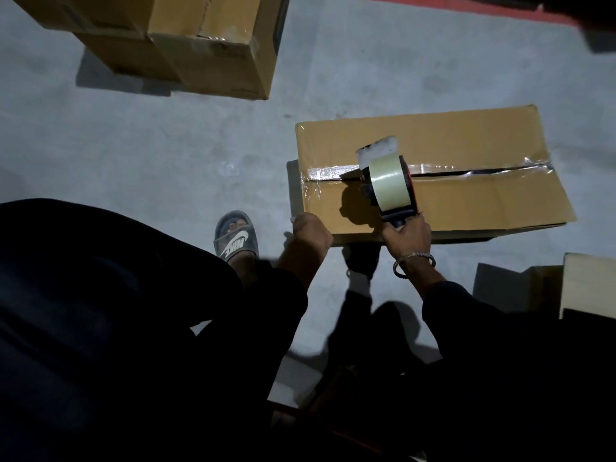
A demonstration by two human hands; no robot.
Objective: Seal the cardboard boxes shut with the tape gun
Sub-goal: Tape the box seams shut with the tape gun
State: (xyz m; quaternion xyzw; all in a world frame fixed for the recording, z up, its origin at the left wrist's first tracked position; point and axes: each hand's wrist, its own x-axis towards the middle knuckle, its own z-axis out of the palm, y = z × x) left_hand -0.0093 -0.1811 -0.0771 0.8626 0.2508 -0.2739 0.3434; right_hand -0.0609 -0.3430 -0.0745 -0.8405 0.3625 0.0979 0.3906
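Cardboard box (466,141) flat on concrete floor (166,145), flaps down. Right hand (408,235) wrapped round tape gun (388,185) handle, gun sitting on centre seam toward box's left end. Shiny tape strip (328,171) already on seam left of gun; rest of seam gapes dark. Left hand (310,230) curled over box's near-left corner. Stacked boxes (206,41) farther back on floor. Slide sandal (237,240) just left of box.

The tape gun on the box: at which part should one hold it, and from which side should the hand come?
Hold the tape gun by its dark handle, coming from the near edge of the box, as the right hand grips it now. The handle points toward the person; the roll and blade end face the seam.
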